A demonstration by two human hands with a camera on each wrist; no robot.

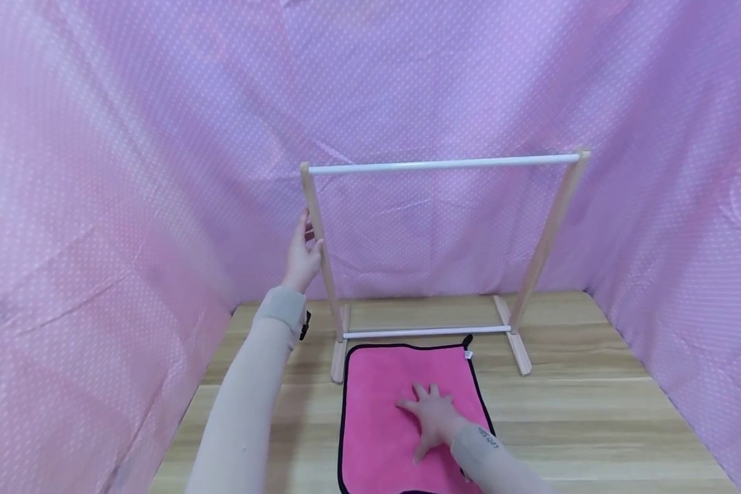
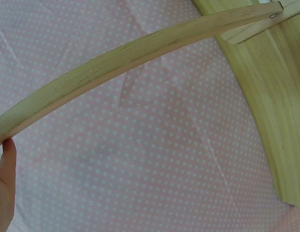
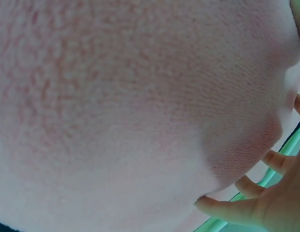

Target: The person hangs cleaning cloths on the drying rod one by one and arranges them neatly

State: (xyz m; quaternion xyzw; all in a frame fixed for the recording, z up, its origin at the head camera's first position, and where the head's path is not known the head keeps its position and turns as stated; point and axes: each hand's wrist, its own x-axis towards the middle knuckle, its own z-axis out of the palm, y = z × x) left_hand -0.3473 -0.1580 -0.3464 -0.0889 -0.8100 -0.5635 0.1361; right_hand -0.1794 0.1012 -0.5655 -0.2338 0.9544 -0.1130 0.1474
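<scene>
A pink towel (image 1: 377,412) with black edging lies spread on the table, a small black loop and white tag at its far right corner. My right hand (image 1: 433,415) rests on it with fingers spread; in the right wrist view the pink cloth (image 3: 140,111) fills most of the picture, the fingers at the lower right. Behind the towel stands a wooden rack (image 1: 324,274) with white crossbars. My left hand (image 1: 304,255) holds its left upright about halfway up. A digit touches the upright (image 2: 116,60) in the left wrist view; the other fingers are mostly hidden.
The rack stands on two wooden feet (image 1: 519,353) on the wood-grain table (image 1: 593,412). Its upper white bar (image 1: 444,165) is high above the table, its lower bar (image 1: 426,332) just beyond the towel. Pink dotted fabric (image 1: 130,206) hangs around the back and sides.
</scene>
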